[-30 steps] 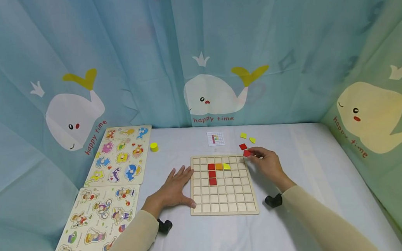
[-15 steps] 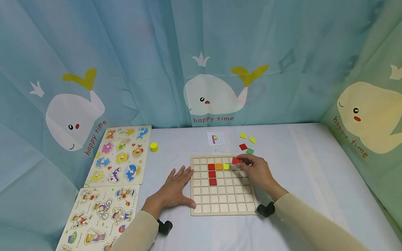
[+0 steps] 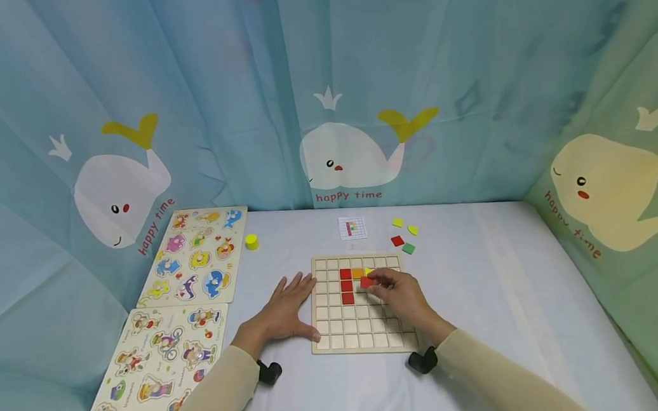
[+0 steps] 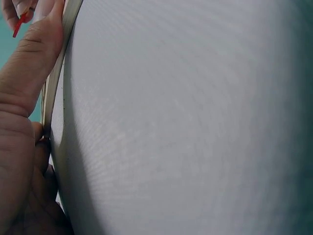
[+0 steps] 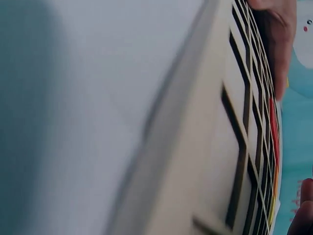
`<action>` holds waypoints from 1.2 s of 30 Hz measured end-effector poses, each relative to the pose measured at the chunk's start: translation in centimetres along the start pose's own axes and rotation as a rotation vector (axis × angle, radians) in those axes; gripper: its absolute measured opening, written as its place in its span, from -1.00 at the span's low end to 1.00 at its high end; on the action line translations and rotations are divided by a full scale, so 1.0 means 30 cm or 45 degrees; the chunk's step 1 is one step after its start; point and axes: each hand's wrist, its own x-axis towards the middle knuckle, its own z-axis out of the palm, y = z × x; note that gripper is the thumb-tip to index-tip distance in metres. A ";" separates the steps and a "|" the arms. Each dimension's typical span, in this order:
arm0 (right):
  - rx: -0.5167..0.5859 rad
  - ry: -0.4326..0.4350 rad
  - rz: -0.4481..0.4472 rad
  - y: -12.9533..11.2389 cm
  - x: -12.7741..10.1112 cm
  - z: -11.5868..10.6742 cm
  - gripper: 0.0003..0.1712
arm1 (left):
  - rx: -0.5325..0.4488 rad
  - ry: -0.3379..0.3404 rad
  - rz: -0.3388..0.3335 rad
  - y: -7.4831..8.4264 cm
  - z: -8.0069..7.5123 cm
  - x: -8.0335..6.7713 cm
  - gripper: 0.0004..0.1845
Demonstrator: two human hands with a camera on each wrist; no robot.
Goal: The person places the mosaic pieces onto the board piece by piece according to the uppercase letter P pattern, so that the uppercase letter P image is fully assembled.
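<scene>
A wooden grid board (image 3: pixel 366 325) lies on the white table, with three red tiles (image 3: pixel 347 286) in one column and an orange tile (image 3: pixel 358 273) and a yellow tile beside the top one. My right hand (image 3: pixel 401 296) is over the board and pinches a red square tile (image 3: pixel 366 282) just below the yellow tile, partly covering it. In the left wrist view that held tile (image 4: pixel 18 25) shows edge-on, above the board. My left hand (image 3: pixel 282 312) has its fingers spread and rests on the board's left edge, thumb (image 4: pixel 34 63) against the rim.
Behind the board lie a printed pattern card (image 3: pixel 353 228), loose yellow pieces (image 3: pixel 398 222), a red tile (image 3: pixel 397 241) and a green tile (image 3: pixel 408 248). A yellow cylinder (image 3: pixel 252 241) stands near two picture puzzle boards (image 3: pixel 201 256) at the left. Curtains surround the table.
My right hand has carried the red tile from the board's back right corner leftward and nearer over the grid, uncovering the green tile. My left hand has stayed in place.
</scene>
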 end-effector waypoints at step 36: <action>-0.237 -0.015 0.005 -0.019 -0.032 0.085 -0.80 | 0.005 0.013 0.012 -0.005 0.000 0.000 0.41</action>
